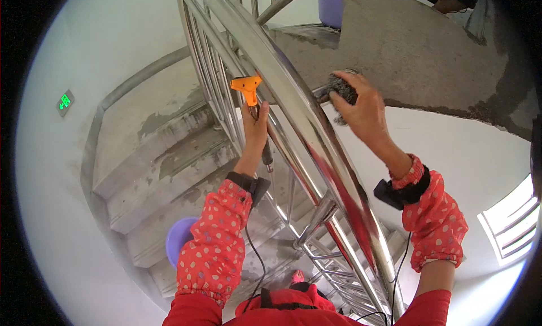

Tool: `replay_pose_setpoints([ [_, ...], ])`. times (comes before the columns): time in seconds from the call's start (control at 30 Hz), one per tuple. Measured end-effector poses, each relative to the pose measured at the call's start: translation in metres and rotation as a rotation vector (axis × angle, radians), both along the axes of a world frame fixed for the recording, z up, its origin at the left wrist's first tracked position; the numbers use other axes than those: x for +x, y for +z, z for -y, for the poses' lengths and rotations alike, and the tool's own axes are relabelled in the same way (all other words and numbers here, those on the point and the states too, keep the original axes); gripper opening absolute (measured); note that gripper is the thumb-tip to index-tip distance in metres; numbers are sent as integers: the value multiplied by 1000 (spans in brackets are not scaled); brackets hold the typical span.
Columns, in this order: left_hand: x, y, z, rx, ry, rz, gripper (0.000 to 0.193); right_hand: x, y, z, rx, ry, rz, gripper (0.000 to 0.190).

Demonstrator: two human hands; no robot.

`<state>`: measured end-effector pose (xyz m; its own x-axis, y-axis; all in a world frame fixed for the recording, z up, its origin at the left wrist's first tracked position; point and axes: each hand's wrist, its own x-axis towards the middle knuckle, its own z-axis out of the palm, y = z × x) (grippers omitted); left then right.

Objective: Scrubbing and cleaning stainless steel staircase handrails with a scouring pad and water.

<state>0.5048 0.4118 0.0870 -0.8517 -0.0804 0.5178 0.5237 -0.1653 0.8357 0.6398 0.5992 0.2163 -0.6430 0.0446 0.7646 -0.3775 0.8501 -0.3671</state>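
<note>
A thick, shiny metal handrail point(292, 101) runs diagonally between my two hands, with thinner rails and bars below it. My left hand point(255, 125), on the stair side, grips the handle of a scraper with an orange plastic head point(247, 87); the head points up and away, close beside the handrail. My right hand point(362, 108), on the other side, holds a grey steel-wool scourer point(343, 89). The scourer is at the end of a short metal bar beyond the handrail; whether it touches the bar is hard to tell.
Concrete steps point(169, 165) with damp patches lie on the left. A purple basin point(180, 239) is on the lower steps. Beyond the rail stands a purple bucket point(330, 6) on a landing point(406, 51). A person's foot point(448, 2) shows at the top right.
</note>
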Motion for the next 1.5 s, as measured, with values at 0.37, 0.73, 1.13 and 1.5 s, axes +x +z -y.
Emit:
replay_pose_setpoints([
  [0.37,5,1,-6,-72,68,-24,40,-75,29,-14,462,11,406,48],
  [0.73,-7,-10,2,-151,95,32,50,-13,-39,-14,327,-143,-234,47],
  [1.13,-7,-17,4,-90,109,65,39,-10,-60,-29,98,106,-304,59],
  [1.5,6,-40,34,-83,-157,113,33,-160,-128,62,-468,667,30,37],
])
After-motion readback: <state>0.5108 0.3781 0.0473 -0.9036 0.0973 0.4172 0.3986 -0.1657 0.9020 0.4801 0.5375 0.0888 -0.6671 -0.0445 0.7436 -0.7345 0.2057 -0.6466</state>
